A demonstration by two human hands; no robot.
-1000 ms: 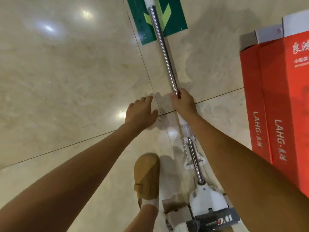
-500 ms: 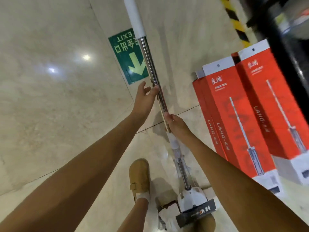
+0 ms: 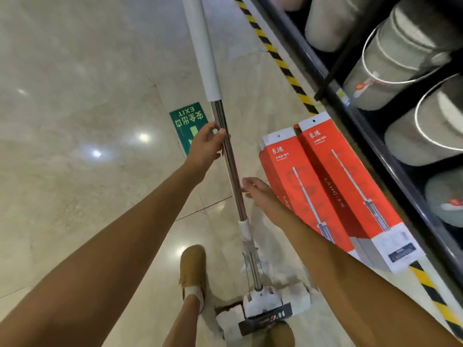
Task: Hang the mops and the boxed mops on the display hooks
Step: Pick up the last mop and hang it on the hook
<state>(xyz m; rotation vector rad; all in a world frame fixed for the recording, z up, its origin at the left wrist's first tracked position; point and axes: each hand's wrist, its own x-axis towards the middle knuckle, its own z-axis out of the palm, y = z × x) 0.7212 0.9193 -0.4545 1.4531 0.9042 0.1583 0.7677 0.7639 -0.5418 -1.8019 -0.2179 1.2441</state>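
Mop [image 3: 226,149] is seen standing nearly upright on the floor [image 3: 75,96], its pole rising from the head at bottom centre to a white grip at the top edge. Furthest left, glare spots are scattered over the pale tiles, and a green exit sign [image 3: 186,121] is stuck to the floor just behind the pole. The left hand [image 3: 205,146] is wrapped around the steel part of the pole, below the white grip — thumb and fingers closed on it. A tan shoe [image 3: 193,265] is planted beside the mop head [image 3: 265,304], which carries a dark label. The right hand [image 3: 258,194] is held open just beside the pole, fingers spread; no contact with the pole can be made out. Further right, two red mop boxes [image 3: 333,196] are stood side by side on the floor, leaning toward a black shelf [image 3: 350,113]. A yellow-black strip [image 3: 278,61] is laid along the shelf base — metal buckets [image 3: 400,53] are stacked on the shelf at far right.
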